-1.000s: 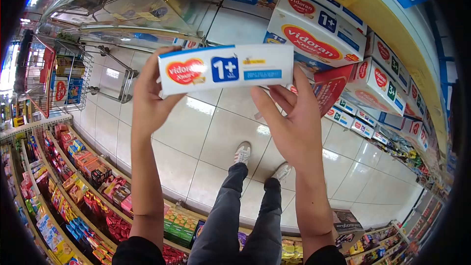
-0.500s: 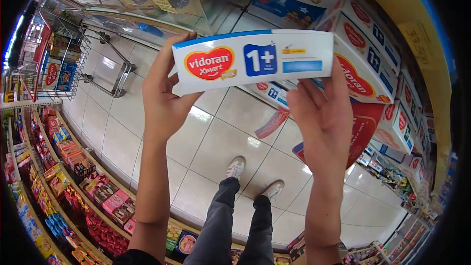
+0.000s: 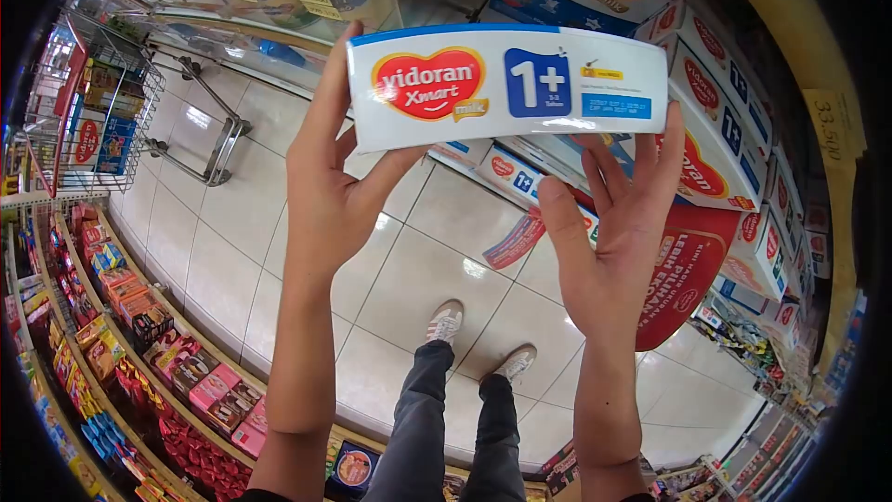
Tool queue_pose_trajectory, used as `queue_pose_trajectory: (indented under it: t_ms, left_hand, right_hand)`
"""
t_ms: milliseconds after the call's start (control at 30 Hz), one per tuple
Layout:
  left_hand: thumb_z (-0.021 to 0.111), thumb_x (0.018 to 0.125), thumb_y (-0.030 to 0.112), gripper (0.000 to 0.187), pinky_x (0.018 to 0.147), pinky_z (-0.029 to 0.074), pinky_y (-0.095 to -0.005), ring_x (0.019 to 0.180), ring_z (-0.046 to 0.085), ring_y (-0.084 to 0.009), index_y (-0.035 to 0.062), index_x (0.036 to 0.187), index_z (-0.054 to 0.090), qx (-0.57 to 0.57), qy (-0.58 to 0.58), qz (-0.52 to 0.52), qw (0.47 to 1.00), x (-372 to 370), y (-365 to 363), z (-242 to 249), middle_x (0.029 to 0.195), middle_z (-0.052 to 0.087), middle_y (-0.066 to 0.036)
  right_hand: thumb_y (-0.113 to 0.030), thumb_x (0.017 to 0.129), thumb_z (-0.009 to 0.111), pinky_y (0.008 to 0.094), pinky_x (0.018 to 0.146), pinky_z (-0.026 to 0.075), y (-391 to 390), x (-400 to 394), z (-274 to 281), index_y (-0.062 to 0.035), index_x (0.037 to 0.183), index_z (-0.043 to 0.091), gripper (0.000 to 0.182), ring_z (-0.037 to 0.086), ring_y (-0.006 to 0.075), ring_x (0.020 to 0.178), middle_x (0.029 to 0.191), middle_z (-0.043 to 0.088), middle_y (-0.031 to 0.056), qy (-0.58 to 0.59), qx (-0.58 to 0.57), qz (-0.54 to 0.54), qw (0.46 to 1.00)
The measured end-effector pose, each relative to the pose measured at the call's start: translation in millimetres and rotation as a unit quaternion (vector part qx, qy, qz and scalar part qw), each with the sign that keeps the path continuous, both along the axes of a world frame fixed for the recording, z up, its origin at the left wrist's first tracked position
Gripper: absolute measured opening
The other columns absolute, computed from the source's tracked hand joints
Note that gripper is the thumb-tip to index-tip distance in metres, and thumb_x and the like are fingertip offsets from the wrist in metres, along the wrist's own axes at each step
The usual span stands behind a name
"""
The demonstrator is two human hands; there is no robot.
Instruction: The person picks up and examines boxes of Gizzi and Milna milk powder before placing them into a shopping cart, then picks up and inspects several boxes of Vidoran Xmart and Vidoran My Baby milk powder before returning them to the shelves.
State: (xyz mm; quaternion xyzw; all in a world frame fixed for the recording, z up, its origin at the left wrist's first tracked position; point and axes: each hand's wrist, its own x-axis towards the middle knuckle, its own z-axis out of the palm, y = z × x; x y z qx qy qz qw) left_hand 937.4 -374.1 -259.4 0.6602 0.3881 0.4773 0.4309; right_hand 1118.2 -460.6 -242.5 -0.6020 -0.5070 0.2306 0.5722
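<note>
Raised in front of me is a white and blue Vidoran Xmart milk box (image 3: 576, 88), its narrow printed side facing me with a red heart logo and a "1+" mark. My left hand (image 3: 330, 177) grips its left end, with a finger up along the edge and the thumb under the lower edge. At the right end, my right hand (image 3: 613, 214) supports the box with its fingertips. Its thumb stands away from the carton, and some fingers are partly hidden behind it.
Stacked Vidoran boxes (image 3: 711, 102) stand to the right, above a red promotional sign (image 3: 683, 284). Snack shelves (image 3: 167, 353) curve along the left. A metal shopping cart (image 3: 102, 121) is at the upper left. My shoes (image 3: 446, 321) are on the tiled floor (image 3: 390, 270).
The box has moved up and right and looks closer, its side panel now showing readable date print. My right thumb and fingers have spread more.
</note>
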Motion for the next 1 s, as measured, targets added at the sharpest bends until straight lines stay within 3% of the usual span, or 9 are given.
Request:
queue_pose_trajectory:
  t_ms: [167, 267, 367, 467, 567, 600, 733, 933, 1000]
  left_hand:
    - [0.071, 0.076, 0.000, 0.084, 0.091, 0.049, -0.0371, 0.115, 0.054, -0.0226, 0.0030, 0.145, 0.024, -0.009, 0.012, 0.000, 1.000, 0, -1, -1, 0.130, 0.050, -0.017]
    - [0.071, 0.076, 0.001, 0.082, 0.090, 0.049, -0.0371, 0.109, 0.057, -0.0218, 0.0016, 0.144, 0.024, -0.042, 0.021, -0.006, 0.999, 3, -2, -5, 0.126, 0.053, -0.016]
    - [0.071, 0.076, 0.000, 0.080, 0.088, 0.050, -0.0360, 0.103, 0.061, -0.0213, 0.0000, 0.142, 0.025, -0.082, 0.051, 0.007, 0.995, 10, -4, -2, 0.121, 0.056, -0.015]
    - [0.073, 0.073, -0.002, 0.082, 0.093, 0.047, -0.0349, 0.109, 0.057, -0.0226, 0.0008, 0.140, 0.026, -0.101, -0.013, 0.037, 0.994, 15, -10, -8, 0.126, 0.053, -0.016]
    - [0.075, 0.069, -0.002, 0.084, 0.098, 0.043, -0.0340, 0.116, 0.052, -0.0237, 0.0026, 0.138, 0.028, 0.003, 0.004, 0.077, 0.997, 9, -21, -24, 0.131, 0.049, -0.017]
    - [0.076, 0.067, -0.001, 0.084, 0.101, 0.039, -0.0337, 0.121, 0.048, -0.0241, 0.0044, 0.137, 0.031, 0.013, -0.002, 0.080, 0.997, 8, -25, -27, 0.136, 0.044, -0.018]
    - [0.078, 0.065, -0.002, 0.084, 0.101, 0.041, -0.0345, 0.123, 0.047, -0.0263, 0.0111, 0.134, 0.031, 0.032, 0.018, 0.096, 0.995, 2, -37, -39, 0.139, 0.040, -0.018]
    - [0.079, 0.063, -0.002, 0.087, 0.100, 0.042, -0.0347, 0.124, 0.047, -0.0260, 0.0131, 0.134, 0.029, 0.024, 0.007, 0.090, 0.996, -2, -39, -42, 0.141, 0.038, -0.019]
    - [0.079, 0.063, -0.002, 0.088, 0.100, 0.042, -0.0348, 0.123, 0.047, -0.0257, 0.0135, 0.134, 0.029, 0.017, 0.009, 0.086, 0.996, -3, -39, -42, 0.141, 0.037, -0.019]
  right_hand:
    - [-0.008, 0.079, 0.068, 0.0454, 0.106, 0.032, 0, 4, 1, -0.0092, 0.147, 0.008, 0.091, 0.041, 0.0348, 0.127, 0.144, 0.024, 0.0251, -0.027, -0.011, 0.002, 1.000]
    - [-0.006, 0.075, 0.068, 0.0453, 0.104, 0.032, 1, 3, 5, 0.0016, 0.144, 0.003, 0.095, 0.044, 0.0328, 0.122, 0.138, 0.029, 0.0269, -0.037, -0.026, -0.006, 0.999]
    - [-0.008, 0.074, 0.070, 0.0459, 0.102, 0.035, 3, 5, 7, 0.0032, 0.143, 0.009, 0.092, 0.047, 0.0351, 0.118, 0.137, 0.032, 0.0272, -0.049, -0.017, 0.007, 0.999]
    - [-0.010, 0.072, 0.073, 0.0457, 0.100, 0.035, -2, 5, 25, 0.0028, 0.140, 0.021, 0.086, 0.044, 0.0371, 0.120, 0.134, 0.035, 0.0257, -0.106, -0.101, -0.027, 0.989]
    - [-0.011, 0.070, 0.076, 0.0454, 0.099, 0.034, -16, 13, 36, 0.0005, 0.137, 0.030, 0.082, 0.037, 0.0376, 0.124, 0.132, 0.037, 0.0238, -0.317, -0.146, -0.079, 0.934]
    - [-0.012, 0.068, 0.077, 0.0463, 0.100, 0.032, -18, 15, 38, -0.0028, 0.136, 0.034, 0.082, 0.029, 0.0383, 0.128, 0.134, 0.034, 0.0229, -0.329, -0.119, -0.070, 0.934]
    - [-0.011, 0.064, 0.081, 0.0481, 0.102, 0.030, -15, 17, 35, -0.0043, 0.136, 0.035, 0.086, 0.024, 0.0421, 0.131, 0.140, 0.025, 0.0232, -0.355, -0.104, -0.041, 0.928]
    - [-0.011, 0.063, 0.081, 0.0479, 0.102, 0.032, -10, 12, 30, -0.0044, 0.137, 0.034, 0.088, 0.028, 0.0413, 0.131, 0.141, 0.028, 0.0229, -0.342, -0.082, -0.017, 0.936]
    - [-0.011, 0.065, 0.080, 0.0440, 0.100, 0.036, -9, 10, 28, -0.0057, 0.139, 0.032, 0.088, 0.034, 0.0364, 0.129, 0.141, 0.032, 0.0207, -0.356, -0.075, -0.025, 0.931]
